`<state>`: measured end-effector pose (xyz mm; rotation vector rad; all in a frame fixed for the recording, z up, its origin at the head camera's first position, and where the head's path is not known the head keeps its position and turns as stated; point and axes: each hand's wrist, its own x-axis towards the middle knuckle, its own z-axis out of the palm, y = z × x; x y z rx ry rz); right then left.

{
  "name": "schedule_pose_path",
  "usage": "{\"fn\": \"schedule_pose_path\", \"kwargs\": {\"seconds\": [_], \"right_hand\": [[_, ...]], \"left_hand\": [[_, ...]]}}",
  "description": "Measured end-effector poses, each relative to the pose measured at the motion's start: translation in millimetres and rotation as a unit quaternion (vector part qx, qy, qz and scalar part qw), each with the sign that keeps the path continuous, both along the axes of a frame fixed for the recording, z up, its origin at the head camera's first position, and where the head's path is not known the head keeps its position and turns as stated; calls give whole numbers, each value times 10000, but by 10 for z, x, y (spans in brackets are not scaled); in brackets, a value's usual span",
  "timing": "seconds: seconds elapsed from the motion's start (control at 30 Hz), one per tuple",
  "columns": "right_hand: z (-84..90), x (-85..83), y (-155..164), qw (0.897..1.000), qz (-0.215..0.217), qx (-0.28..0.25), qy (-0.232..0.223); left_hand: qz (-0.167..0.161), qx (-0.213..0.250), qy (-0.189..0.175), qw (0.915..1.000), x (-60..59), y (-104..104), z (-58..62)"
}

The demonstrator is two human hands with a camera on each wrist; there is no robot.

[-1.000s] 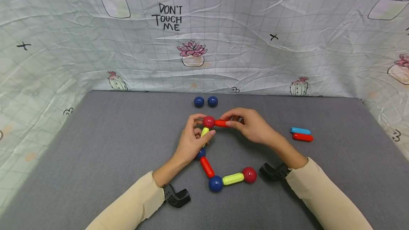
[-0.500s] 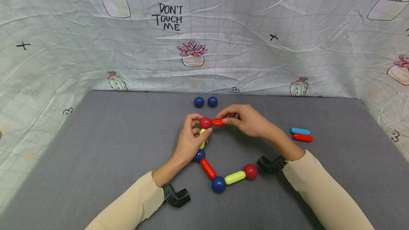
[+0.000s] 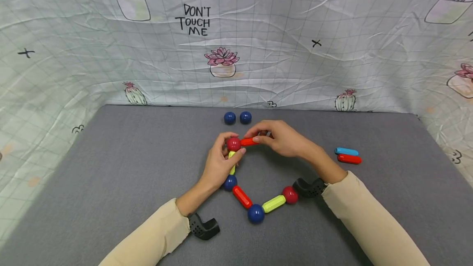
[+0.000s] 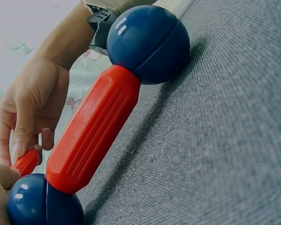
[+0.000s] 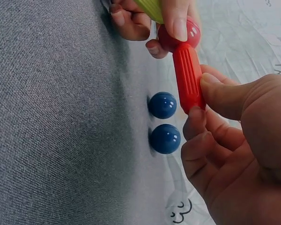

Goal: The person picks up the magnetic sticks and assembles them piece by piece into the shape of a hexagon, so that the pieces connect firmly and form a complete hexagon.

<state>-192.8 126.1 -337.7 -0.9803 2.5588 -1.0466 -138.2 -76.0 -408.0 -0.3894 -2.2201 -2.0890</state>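
Note:
My left hand (image 3: 217, 162) grips the joint of a red ball (image 3: 233, 144) and a yellow-green rod (image 3: 232, 163), the thumb lying across them. Between thumb and fingers, my right hand (image 3: 278, 138) pinches a red ridged rod (image 5: 189, 77), whose far end meets the red ball. From the yellow-green rod the joined chain runs on through a blue ball (image 3: 230, 182), a second red rod (image 4: 94, 129), another blue ball (image 4: 147, 44), a yellow-green rod (image 3: 274, 204) and a red ball (image 3: 290, 195) near the right wrist.
Two loose blue balls (image 3: 237, 118) sit side by side at the back of the grey table (image 3: 148, 143). To the right lie a light-blue rod (image 3: 346, 151) and a red rod (image 3: 349, 159). A printed cloth (image 3: 277, 52) hangs behind the table.
Both hands have shifted slightly left with the red ball and red rod. The lower part of the chain has swung to the right, its end ball moving up a little.

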Motion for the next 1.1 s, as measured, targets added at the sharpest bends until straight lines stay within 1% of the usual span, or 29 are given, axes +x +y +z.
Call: {"fn": "schedule_pose_path", "kwargs": {"seconds": [0.03, 0.1, 0.17, 0.23, 0.27, 0.4, 0.57, 0.6, 0.83, 0.97, 1.1], "right_hand": [[-1, 2, 2, 10000, -17, -13, 6], [-3, 7, 23, 10000, -66, -42, 10], [-2, 18, 69, 9999, -149, -83, 20], [-7, 29, 139, 9996, -236, -113, 61], [-8, 36, 182, 9995, -287, -117, 68], [-38, 55, 374, 9990, -435, -120, 75], [-101, 67, 571, 9978, -640, -188, -37], [-115, 67, 594, 9974, -678, -217, -54], [-230, 13, 581, 9947, -970, -340, -36], [-266, -67, 496, 9948, -951, -356, -18], [-241, -170, 409, 9958, -866, -281, 114]], "left_hand": [[18, -54, -16, 10000, 21, 2, 46], [86, -123, 73, 9999, 27, 2, 41], [155, -140, 216, 9995, 32, 0, 22], [216, -208, 222, 9993, 31, 1, 17], [248, -218, 268, 9991, 12, -1, -29], [271, -159, 261, 9992, 15, -5, -26], [254, -109, 250, 9993, 18, -22, -11], [253, -110, 234, 9993, 22, -24, 1], [295, -174, 179, 9993, 157, -17, 279], [388, -262, 192, 9987, 172, -3, 307], [462, -289, 122, 9984, 172, 15, 319]]}}
